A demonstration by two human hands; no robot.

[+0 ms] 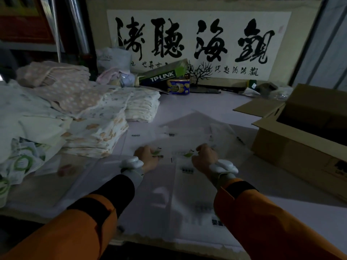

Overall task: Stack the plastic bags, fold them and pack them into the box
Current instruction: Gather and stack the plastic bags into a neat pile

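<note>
The clear plastic bags are gripped by the closed left hand and right hand above the table, probably for alignment; the cardboard box stands open alongside.

The plastic bags look thin, clear and shiny. The box is matt brown cardboard. The folded clothes are soft cloth.
</note>
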